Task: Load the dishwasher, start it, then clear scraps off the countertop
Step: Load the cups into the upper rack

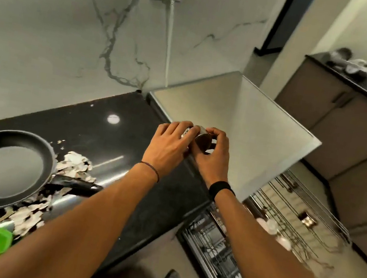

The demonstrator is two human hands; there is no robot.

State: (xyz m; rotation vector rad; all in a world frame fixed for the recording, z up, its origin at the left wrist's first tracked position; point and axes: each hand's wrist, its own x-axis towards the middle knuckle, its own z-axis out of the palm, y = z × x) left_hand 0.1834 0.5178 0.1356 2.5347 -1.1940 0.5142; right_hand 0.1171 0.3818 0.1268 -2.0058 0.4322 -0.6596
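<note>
Two hands are gripping a small metal cup (203, 139) above the counter (130, 130) edge.
Left hand (169, 146) and right hand (214, 153) are closing around it; the dishwasher rack (286, 216) is standing open below right.

I see no readable text, labels, brands or numbers anywhere here. The frame is too blurred for anything to be legible.
</note>
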